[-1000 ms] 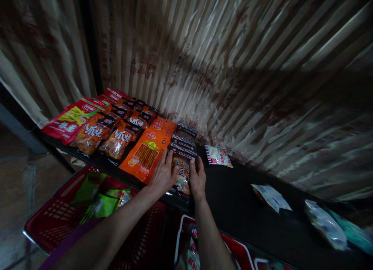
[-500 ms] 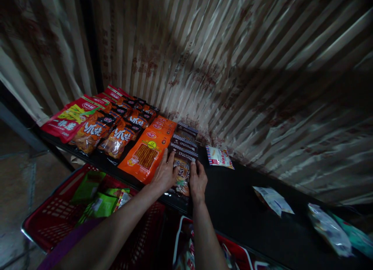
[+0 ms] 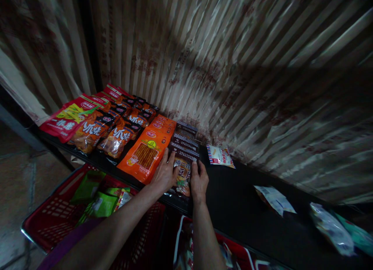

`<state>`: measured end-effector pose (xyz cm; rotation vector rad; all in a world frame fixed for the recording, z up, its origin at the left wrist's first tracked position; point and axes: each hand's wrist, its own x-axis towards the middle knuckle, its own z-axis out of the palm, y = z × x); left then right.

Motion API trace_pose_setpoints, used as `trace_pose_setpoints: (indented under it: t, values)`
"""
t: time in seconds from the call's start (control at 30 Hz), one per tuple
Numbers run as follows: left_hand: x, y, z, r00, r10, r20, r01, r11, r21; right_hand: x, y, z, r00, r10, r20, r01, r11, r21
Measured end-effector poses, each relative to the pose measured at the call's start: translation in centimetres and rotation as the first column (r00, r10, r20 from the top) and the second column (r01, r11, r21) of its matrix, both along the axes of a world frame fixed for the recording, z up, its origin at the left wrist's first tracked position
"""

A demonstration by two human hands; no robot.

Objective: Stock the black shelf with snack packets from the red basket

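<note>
A brown snack packet (image 3: 183, 176) lies face up at the front of a short row of matching brown packets (image 3: 186, 138), which overlap towards the back. My left hand (image 3: 165, 173) grips its left edge, the fingers along the side and the thumb over the front. At the right edge my right hand (image 3: 199, 182) holds the same packet, fingertips near its upper right corner. The undersides of both hands are hidden. Beside my left hand, orange packets of snack sticks (image 3: 147, 147) lie in their own row.
Further left are black-and-orange packets (image 3: 119, 136) and red packets (image 3: 65, 118). A small white packet (image 3: 220, 156) and several loose packets (image 3: 275, 199) lie rightward on the black shelf (image 3: 233, 200). Below stand a red basket (image 3: 52, 211) and a white-rimmed red container (image 3: 244, 254). Corrugated sheeting (image 3: 233, 68) rises behind.
The view has shifted very slightly. Both hands stay at the sides of the brown packet, the right hand perhaps a touch further right; the other packets lie as before.
</note>
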<state>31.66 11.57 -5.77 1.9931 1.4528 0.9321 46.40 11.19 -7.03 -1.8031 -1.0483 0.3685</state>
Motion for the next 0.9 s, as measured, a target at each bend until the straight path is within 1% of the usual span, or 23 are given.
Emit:
trace_pose_setpoints:
  t: [0.1, 0.2, 0.3, 0.47, 0.67, 0.9]
  values:
    - [0.13, -0.18, -0.06, 1.0, 0.012, -0.007, -0.012, 1.0, 0.006, 0.02, 0.02, 0.04, 1.0, 0.006, -0.03, -0.006, 1.0, -0.001]
    - [0.24, -0.24, -0.19, 1.0, 0.024, -0.016, -0.023, 1.0, 0.014, 0.1, 0.06, -0.02, 0.999, 0.03, -0.029, -0.031, 0.999, -0.009]
    - [0.28, -0.19, -0.32, 0.999, 0.032, -0.03, -0.031, 0.999, 0.021, 0.21, 0.11, -0.16, 0.999, 0.047, -0.021, -0.047, 0.999, 0.009]
    - [0.26, -0.05, -0.6, 0.998, 0.028, -0.047, -0.027, 0.999, 0.024, 0.22, 0.04, -0.16, 0.999, 0.042, -0.033, -0.042, 0.999, -0.002]
    - [0.44, -0.2, -0.92, 0.998, 0.054, -0.018, -0.052, 0.995, 0.087, 0.16, -0.14, 0.09, 0.998, 0.051, -0.034, -0.05, 0.999, 0.015]
    - [0.55, -0.52, -0.81, 0.996, 0.065, -0.064, -0.058, 0.992, 0.11, 0.31, -0.04, -0.16, 0.996, 0.069, -0.06, -0.068, 0.998, 0.016]
